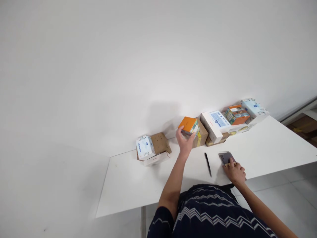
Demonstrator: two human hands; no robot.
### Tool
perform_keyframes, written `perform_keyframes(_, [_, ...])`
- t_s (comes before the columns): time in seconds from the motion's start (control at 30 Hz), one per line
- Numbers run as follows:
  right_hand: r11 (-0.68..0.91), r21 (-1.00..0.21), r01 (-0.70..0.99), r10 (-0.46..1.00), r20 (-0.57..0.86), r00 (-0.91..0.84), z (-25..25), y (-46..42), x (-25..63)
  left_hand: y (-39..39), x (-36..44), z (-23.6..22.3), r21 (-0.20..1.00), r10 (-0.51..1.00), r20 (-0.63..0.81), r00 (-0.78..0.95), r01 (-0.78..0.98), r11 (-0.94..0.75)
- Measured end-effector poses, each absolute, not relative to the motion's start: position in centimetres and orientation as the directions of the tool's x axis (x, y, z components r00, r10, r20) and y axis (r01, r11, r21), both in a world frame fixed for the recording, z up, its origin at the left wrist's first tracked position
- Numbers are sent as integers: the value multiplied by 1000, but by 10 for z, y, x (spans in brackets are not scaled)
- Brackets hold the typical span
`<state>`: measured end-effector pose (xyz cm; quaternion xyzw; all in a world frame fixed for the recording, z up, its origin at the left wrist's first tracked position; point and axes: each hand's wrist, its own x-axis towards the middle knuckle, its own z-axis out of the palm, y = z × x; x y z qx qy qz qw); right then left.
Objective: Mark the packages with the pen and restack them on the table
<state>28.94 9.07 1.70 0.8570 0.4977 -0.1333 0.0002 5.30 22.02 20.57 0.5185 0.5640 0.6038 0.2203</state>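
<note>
My left hand (185, 141) grips a small orange box (188, 124) between thumb and fingers. The box is tilted, and its printed side faces right. Just behind and right of it stands a brown cardboard box (201, 134), partly hidden by the orange one. My right hand (235, 171) is closed on a grey phone (226, 158) near the table's front edge. The phone's camera side faces up; the fingers cover its lower part. Between my hands a black pen (208, 164) lies on the white table (128, 185).
Along the wall at left sits an open cardboard box (160, 142) with a blue-white packet (145, 147) in it. To the right stand a white box (215, 124), another orange box (238, 114) and a light-blue floral box (255, 109). A shelf (305, 124) is at far right.
</note>
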Motion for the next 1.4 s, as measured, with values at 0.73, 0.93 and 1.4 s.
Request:
perform_keyframes(0.73, [-427,-203,881,898,22,440,4,77,285,168,-122,208,496,596,186,-781,598,629])
perform_keyframes(0.93, [-447,-233,864,891,-28,454,9,79,285,160,-131,198,612,637,13,-770,511,604])
perform_keyframes(1.4, [-114,-860,497,992,-128,7,138,102,234,113,-86,248,708,900,-399,-174,-683,182])
